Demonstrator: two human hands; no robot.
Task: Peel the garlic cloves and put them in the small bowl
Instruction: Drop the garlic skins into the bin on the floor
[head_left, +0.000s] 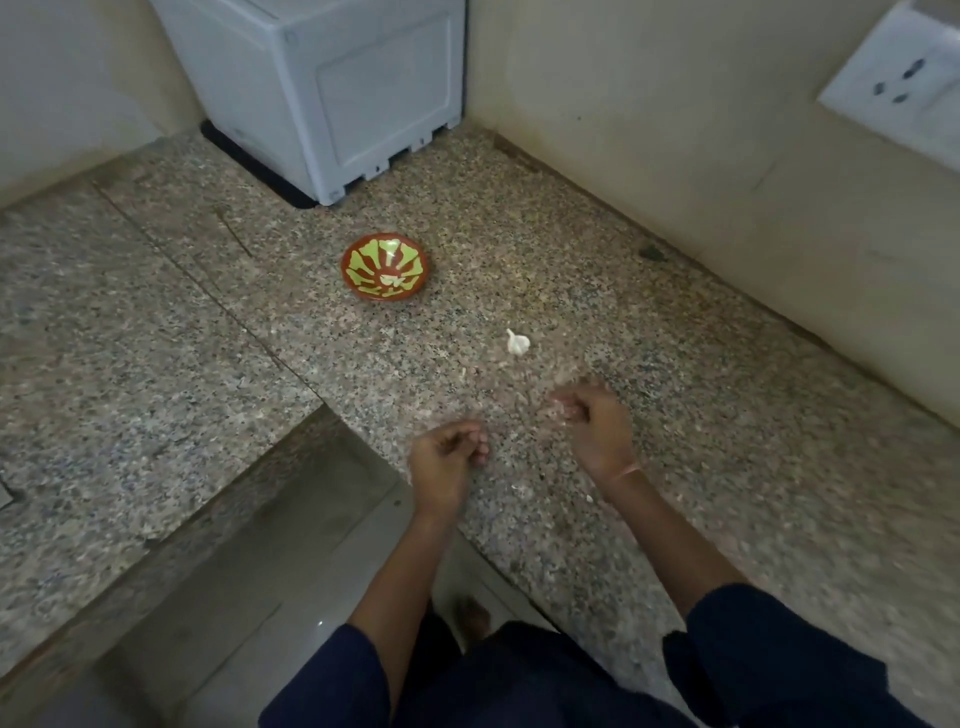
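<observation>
Hands (449, 454) (597, 431) curled, apart over counter (675, 364)

The person wears a dark navy top with short sleeves (769, 639) that end near the elbows, leaving both forearms bare. The cloth looks plain, with no print or lettering to be seen. A thin thread-like band (626, 472) circles the wrist just below the right hand (597, 426); its colour is pale orange. The left hand (449, 457) carries no band or ring that can be made out.
</observation>
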